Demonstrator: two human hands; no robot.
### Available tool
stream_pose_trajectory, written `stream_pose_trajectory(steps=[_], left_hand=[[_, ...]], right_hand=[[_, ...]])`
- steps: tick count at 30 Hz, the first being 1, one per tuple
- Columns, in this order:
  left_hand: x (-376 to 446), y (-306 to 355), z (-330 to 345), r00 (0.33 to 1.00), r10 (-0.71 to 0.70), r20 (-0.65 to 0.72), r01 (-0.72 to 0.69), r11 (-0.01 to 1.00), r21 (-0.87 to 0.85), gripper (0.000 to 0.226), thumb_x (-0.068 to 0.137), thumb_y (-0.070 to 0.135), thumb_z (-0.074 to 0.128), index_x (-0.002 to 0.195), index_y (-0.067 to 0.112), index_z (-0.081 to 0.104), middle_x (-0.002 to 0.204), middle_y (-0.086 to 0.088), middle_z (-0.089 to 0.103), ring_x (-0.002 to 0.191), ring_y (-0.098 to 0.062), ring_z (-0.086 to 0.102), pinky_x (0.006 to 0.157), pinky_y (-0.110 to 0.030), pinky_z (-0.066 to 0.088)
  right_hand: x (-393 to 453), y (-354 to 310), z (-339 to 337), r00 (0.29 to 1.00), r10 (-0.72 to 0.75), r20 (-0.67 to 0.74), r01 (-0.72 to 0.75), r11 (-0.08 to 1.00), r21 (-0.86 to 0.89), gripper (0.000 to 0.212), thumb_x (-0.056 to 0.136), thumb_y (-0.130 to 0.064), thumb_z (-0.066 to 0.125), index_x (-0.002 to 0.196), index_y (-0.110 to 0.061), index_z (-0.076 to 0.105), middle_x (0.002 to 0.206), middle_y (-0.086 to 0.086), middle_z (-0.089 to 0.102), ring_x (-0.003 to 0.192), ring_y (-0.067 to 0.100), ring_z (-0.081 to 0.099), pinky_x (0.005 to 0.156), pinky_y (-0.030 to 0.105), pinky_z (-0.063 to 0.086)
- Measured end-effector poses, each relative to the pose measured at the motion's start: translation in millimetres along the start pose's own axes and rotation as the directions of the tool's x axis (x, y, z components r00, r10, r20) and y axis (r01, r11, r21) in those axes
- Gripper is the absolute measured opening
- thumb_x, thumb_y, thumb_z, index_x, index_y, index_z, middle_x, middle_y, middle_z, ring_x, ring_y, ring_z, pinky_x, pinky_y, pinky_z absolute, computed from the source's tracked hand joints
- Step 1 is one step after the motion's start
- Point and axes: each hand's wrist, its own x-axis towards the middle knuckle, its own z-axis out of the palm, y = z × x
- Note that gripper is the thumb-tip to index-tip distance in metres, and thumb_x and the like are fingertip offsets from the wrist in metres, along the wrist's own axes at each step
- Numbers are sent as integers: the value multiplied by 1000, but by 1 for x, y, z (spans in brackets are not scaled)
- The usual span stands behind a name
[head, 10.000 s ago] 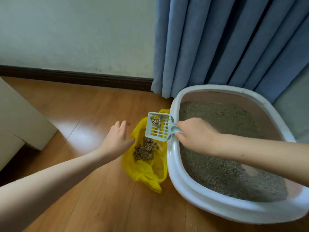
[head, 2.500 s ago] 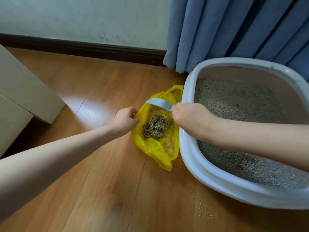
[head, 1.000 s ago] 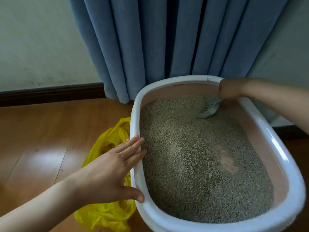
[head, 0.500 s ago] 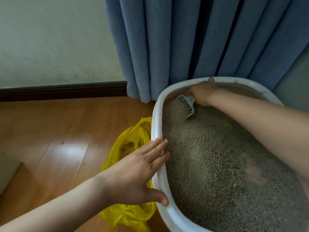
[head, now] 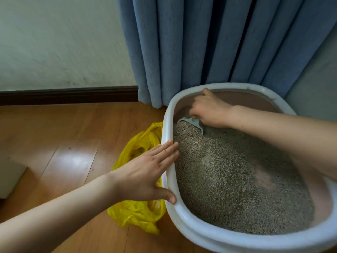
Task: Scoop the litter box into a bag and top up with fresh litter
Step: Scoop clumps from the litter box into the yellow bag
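Note:
A white oval litter box (head: 200, 230) full of grey-brown litter (head: 228, 176) fills the right side of the floor. My right hand (head: 209, 108) grips the handle of a pale blue scoop (head: 191, 123), whose head is dug into the litter at the box's far left corner. My left hand (head: 145, 174) lies flat on the box's left rim, fingers straight, thumb over the edge. A yellow plastic bag (head: 138, 212) lies on the floor against the box's left side, partly hidden under my left hand; some dark clumps show inside it.
Blue curtains (head: 200, 42) hang right behind the litter box. A pale wall with a dark baseboard (head: 67, 94) runs along the back left. Wooden floor (head: 63, 143) spreads to the left. A light cabinet corner (head: 9, 179) sits at the left edge.
My right hand has drawn the scoop from the box's far right over to its far left corner and pushed it into the litter. My left hand stays on the rim.

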Motion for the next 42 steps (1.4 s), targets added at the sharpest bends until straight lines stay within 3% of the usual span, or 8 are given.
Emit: stream_pose_trajectory(steps=[6, 12, 16, 21, 25, 28, 33, 42], left_hand=[[1, 2, -4, 998, -43, 51, 44, 999, -30, 119, 68, 87, 38, 152, 13, -3, 158, -3, -13, 143, -8, -19, 118, -28, -9], [2, 5, -8, 997, -53, 64, 55, 998, -33, 122, 64, 88, 37, 152, 12, -1, 158, -2, -11, 144, -9, -17, 115, -24, -12], [1, 7, -12, 996, -57, 73, 59, 998, -25, 122, 64, 87, 36, 152, 12, 0, 158, -2, -11, 143, -9, -17, 112, -20, -15], [2, 10, -15, 994, -67, 89, 70, 997, -38, 120, 64, 86, 40, 152, 14, -2, 158, 1, -12, 142, -6, -20, 109, -17, -19], [1, 11, -15, 994, -70, 84, 73, 997, -32, 120, 66, 84, 43, 152, 14, -2, 158, 0, -12, 141, -5, -20, 107, -15, -20], [0, 12, -16, 993, -78, 87, 81, 996, -31, 120, 66, 83, 44, 152, 13, -2, 158, 0, -13, 141, -5, -20, 104, -14, -22], [1, 12, -15, 993, -85, 86, 89, 995, -42, 119, 67, 82, 46, 152, 14, -2, 158, 2, -13, 140, -4, -21, 104, -13, -22], [0, 12, -14, 991, -94, 92, 98, 995, -35, 118, 66, 85, 40, 152, 16, -3, 155, 7, -18, 139, -4, -24, 103, -14, -22]], right_hand=[[-25, -31, -14, 975, -224, -2, 220, 962, -163, 19, 87, -15, 50, 87, -22, 68, 88, -10, 65, 94, 15, 47, 95, 34, 19], [-53, -49, -15, 962, -246, 117, 262, 954, -147, 19, 91, -20, 46, 86, -24, 64, 90, -9, 64, 93, 15, 45, 98, 36, 23], [-72, -44, -2, 961, -93, 259, 62, 990, 126, 20, 94, -22, 52, 80, -26, 65, 78, -13, 60, 83, 14, 35, 99, 39, 28], [-98, -33, 11, 905, 91, 415, -286, 852, 438, 20, 93, -37, 57, 95, -25, 72, 81, -22, 60, 87, 8, 49, 114, 41, 15], [-119, -30, 12, 868, 93, 488, -407, 699, 589, 25, 96, -26, 55, 80, -16, 71, 62, -9, 50, 55, 8, 39, 76, 25, 35], [-134, -19, 6, 850, 140, 508, -489, 571, 660, 25, 96, -23, 55, 85, -8, 72, 60, -5, 45, 51, 8, 32, 52, 24, 29], [-151, 0, -3, 837, 360, 412, -544, 466, 698, 25, 96, -19, 55, 78, -16, 71, 56, -9, 51, 47, 5, 37, 48, 18, 31], [-166, -7, -3, 781, 432, 451, -621, 462, 632, 35, 95, -20, 56, 62, -16, 67, 49, -9, 53, 42, 3, 36, 49, 23, 29]])
